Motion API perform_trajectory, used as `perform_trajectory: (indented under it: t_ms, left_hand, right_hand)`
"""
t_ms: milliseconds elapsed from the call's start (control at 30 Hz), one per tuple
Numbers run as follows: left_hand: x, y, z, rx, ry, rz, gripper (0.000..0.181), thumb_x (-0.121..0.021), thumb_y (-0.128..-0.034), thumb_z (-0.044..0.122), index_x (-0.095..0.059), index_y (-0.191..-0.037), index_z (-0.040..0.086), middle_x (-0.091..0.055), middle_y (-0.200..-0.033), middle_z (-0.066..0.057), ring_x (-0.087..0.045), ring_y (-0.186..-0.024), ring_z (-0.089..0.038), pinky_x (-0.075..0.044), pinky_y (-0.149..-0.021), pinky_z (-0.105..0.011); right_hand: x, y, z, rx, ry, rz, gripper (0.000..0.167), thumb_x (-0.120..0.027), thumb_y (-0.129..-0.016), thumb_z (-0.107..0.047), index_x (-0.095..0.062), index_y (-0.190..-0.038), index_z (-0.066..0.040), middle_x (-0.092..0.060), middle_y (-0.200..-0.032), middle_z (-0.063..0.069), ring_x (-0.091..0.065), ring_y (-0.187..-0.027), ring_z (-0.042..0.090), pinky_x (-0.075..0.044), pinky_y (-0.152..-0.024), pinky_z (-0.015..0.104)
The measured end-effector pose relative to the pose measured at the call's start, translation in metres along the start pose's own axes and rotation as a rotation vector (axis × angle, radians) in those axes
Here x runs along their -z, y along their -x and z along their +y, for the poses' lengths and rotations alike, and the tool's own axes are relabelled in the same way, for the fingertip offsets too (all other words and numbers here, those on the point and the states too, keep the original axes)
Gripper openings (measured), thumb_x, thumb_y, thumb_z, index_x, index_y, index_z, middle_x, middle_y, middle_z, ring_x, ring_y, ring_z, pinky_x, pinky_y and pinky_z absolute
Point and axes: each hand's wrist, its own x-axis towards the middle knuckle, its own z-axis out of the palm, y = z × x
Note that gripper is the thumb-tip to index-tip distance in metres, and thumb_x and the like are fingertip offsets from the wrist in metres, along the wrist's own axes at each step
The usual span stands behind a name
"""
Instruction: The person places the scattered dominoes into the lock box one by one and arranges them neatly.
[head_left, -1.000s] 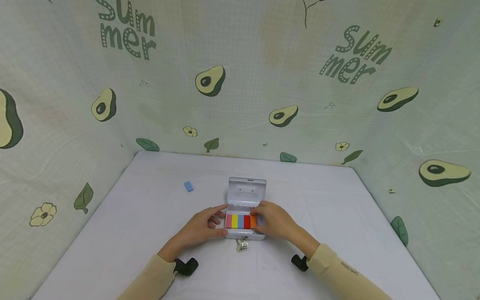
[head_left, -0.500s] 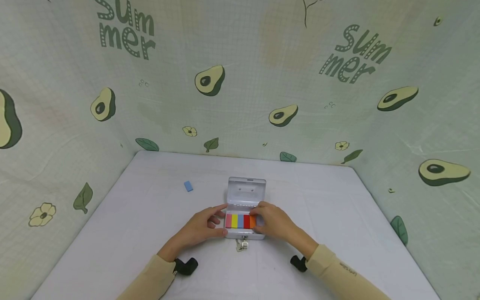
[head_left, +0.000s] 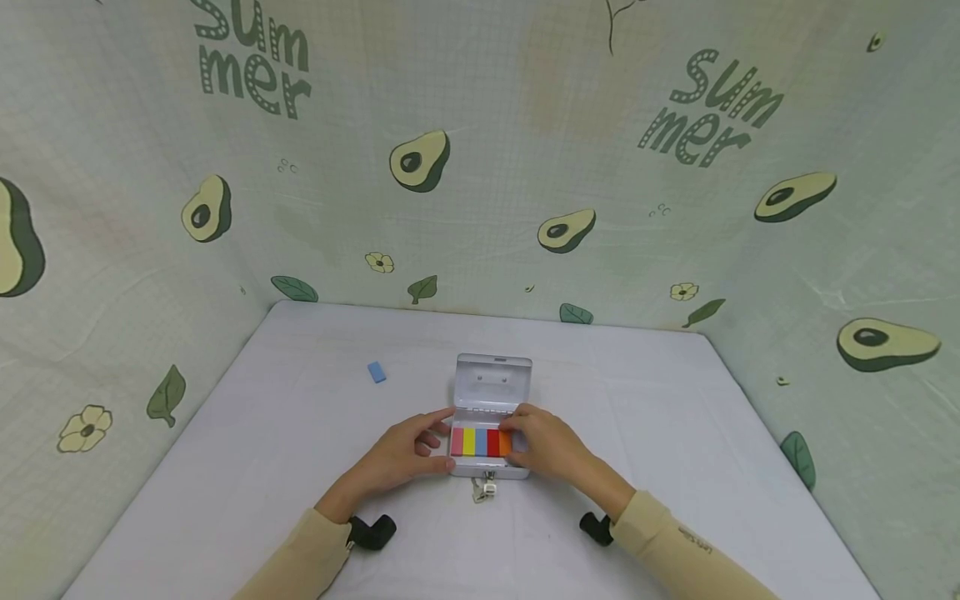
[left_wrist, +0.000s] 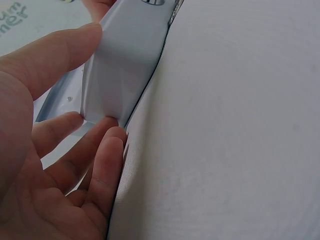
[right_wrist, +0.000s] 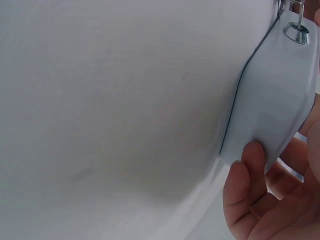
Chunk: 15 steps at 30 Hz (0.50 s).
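A small pale metal cash box (head_left: pixel 492 383) stands with its lid raised. Inside it, coloured blocks lie side by side: pink (head_left: pixel 457 442), yellow (head_left: pixel 468 442), blue (head_left: pixel 481 442), red (head_left: pixel 492 442) and orange (head_left: pixel 506 442). My left hand (head_left: pixel 401 454) holds the box's left side, thumb at the front corner and index finger near the hinge. In the left wrist view its other fingers touch the box wall (left_wrist: pixel 125 60). Reaching in from the right, my right hand (head_left: pixel 551 442) pinches the orange block between thumb and index finger. Its lower fingers touch the box's outer wall (right_wrist: pixel 270 95).
Keys (head_left: pixel 480 490) hang from the lock at the box's front. A loose blue block (head_left: pixel 377 372) lies on the white table (head_left: pixel 637 383), behind and left of the box. Printed cloth walls (head_left: pixel 480 192) enclose the table's back and sides.
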Motion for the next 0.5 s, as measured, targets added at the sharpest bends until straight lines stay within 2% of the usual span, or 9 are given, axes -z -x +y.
perform_trajectory:
  t_ms: [267,500]
  left_hand:
    - [-0.0001,0.0008,-0.0005,-0.016,-0.011,0.001,0.083,-0.087,-0.0889,0.041,-0.05,-0.16,0.021,-0.066,-0.135,-0.001,-0.062,-0.11,-0.017,-0.057,-0.096,-0.032]
    - [-0.0012,0.0012,-0.0006,-0.011,-0.008,0.007,0.082,-0.087,-0.0888,0.04,-0.05,-0.16,0.022,-0.066,-0.134,0.0,-0.062,-0.109,-0.016,-0.056,-0.094,-0.028]
  right_hand:
    - [-0.0009,0.0006,-0.0009,0.0,0.003,0.005,0.04,-0.092,-0.084,-0.018,-0.079,-0.12,-0.006,-0.07,-0.115,0.008,-0.066,-0.102,0.022,-0.061,-0.094,0.041]
    - [-0.0026,0.0002,-0.0007,-0.006,0.011,0.004,0.041,-0.092,-0.084,-0.018,-0.079,-0.12,-0.005,-0.069,-0.114,0.007,-0.066,-0.101,0.022,-0.061,-0.093,0.041]
